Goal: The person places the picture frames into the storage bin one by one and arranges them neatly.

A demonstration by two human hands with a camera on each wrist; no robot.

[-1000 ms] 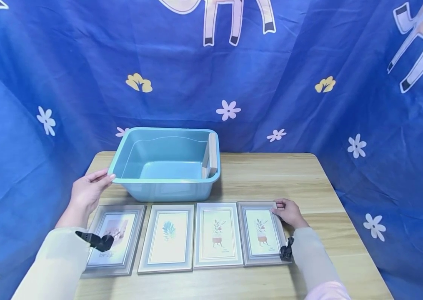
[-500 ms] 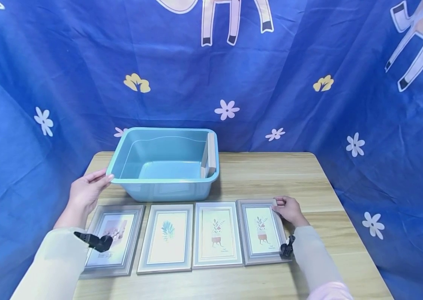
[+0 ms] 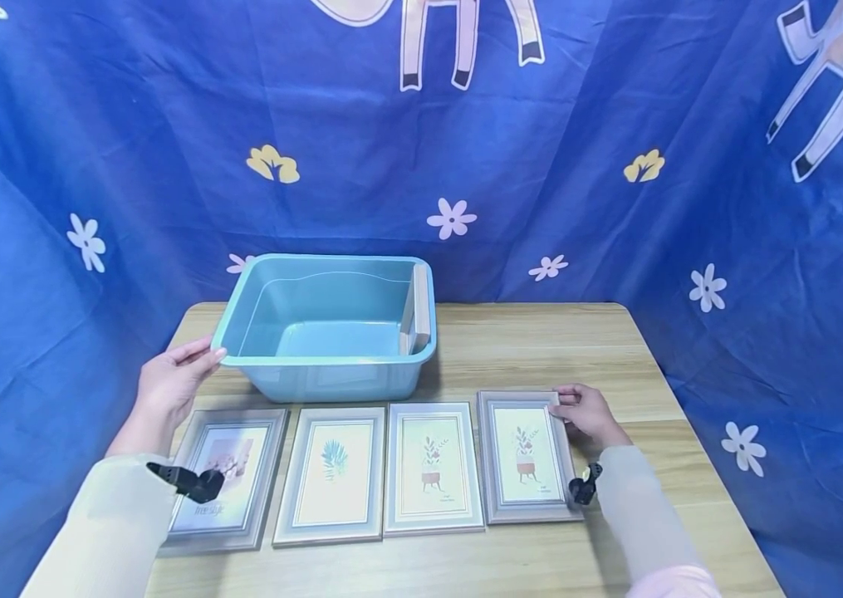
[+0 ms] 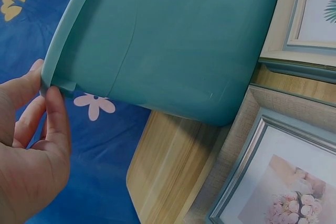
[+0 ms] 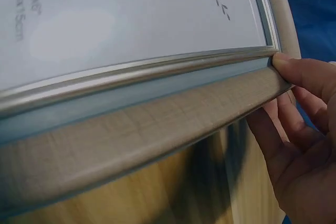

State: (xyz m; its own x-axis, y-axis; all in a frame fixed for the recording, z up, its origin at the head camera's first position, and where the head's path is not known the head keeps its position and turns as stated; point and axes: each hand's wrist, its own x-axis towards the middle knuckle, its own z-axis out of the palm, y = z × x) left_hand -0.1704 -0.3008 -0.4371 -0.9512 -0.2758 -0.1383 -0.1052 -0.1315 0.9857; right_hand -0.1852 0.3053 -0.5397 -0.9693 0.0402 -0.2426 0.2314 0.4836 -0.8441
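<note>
My left hand (image 3: pixel 170 386) pinches the rim of a blue plastic basin (image 3: pixel 331 379) at its near left corner, thumb on one side and fingers on the other in the left wrist view. My right hand (image 3: pixel 589 413) grips the upper right corner of a grey-brown picture frame (image 3: pixel 487 465) showing a potted plant print. In the right wrist view the thumb (image 5: pixel 286 69) lies on the frame's face and the fingers curl beneath its edge. Wood shows below that edge. Inside the basin, a picture frame (image 3: pixel 422 307) stands on edge along the right wall.
To the left of the held frame lie a potted plant picture frame (image 3: pixel 397 473), a blue leaf picture frame (image 3: pixel 301 473) and a pink flower picture frame (image 3: pixel 255 498). They rest in a row on the wooden table (image 3: pixel 541 349). A blue patterned curtain (image 3: pixel 361 158) hangs behind.
My right hand has moved the rightmost picture frame slightly right and away from me, opening a gap beside its neighbour. My left hand stays on the basin rim.
</note>
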